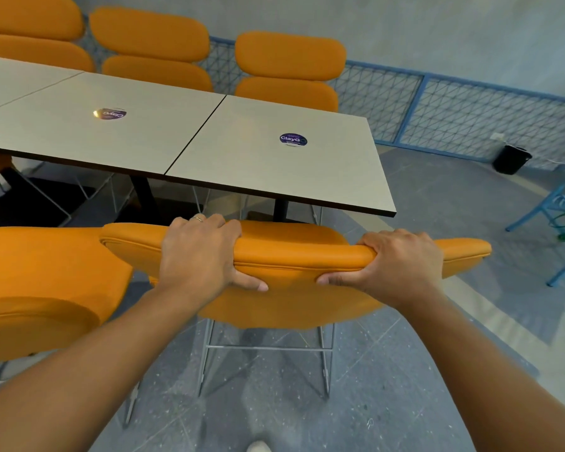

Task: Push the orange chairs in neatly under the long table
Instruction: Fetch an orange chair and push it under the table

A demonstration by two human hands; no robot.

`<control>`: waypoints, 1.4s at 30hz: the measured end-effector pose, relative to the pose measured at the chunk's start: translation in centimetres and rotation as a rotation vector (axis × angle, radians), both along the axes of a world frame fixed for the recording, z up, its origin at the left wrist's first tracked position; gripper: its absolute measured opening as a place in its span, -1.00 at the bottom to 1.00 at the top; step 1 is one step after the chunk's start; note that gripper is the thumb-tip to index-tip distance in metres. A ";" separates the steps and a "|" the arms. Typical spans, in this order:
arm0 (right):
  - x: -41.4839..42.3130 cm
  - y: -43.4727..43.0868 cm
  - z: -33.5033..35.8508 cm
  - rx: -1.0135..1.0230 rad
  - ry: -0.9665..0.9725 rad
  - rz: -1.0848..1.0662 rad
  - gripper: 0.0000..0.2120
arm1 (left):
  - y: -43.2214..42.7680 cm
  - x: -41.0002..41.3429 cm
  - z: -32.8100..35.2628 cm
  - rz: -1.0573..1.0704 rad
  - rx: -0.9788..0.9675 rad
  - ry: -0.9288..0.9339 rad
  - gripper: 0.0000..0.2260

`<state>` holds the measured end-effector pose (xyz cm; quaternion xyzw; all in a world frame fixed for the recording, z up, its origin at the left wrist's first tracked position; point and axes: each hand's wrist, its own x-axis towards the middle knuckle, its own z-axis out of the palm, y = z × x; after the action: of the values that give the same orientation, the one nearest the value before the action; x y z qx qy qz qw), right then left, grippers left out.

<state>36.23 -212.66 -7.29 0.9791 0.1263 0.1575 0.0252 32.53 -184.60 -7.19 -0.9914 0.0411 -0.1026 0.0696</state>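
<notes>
Both grips are wrapped tight on the top backrest pad of the orange chair (300, 256) at lower center: left hand (198, 256) and right hand (397, 259), fingers over the top, thumbs underneath. The chair sits just short of the tabletop (242, 158) edge, another orange chair (46, 282) beside it at left.

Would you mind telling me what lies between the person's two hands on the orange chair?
In the head view, only a bare stretch of the orange padded chair back lies between the left hand and right hand.
</notes>
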 end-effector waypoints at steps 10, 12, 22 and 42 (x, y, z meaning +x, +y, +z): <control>9.3 0.6 0.3 0.017 0.029 0.018 -0.09 | 0.3 9.5 0.1 0.019 0.018 0.020 -0.12; 11.1 0.6 0.3 0.017 0.040 0.016 -0.07 | 0.2 11.3 0.0 0.019 0.014 0.019 -0.13; 18.4 0.7 0.6 -0.013 0.082 0.002 -0.02 | 0.0 18.6 -0.1 0.025 0.000 0.028 -0.09; 19.7 1.6 1.4 0.099 0.236 0.066 -0.14 | 1.1 18.6 -0.1 0.003 -0.415 0.034 -0.24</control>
<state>55.89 -211.08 -5.88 0.9861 0.1529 0.0481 -0.0431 51.10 -183.49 -7.31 -0.9862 0.0187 -0.0922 -0.1364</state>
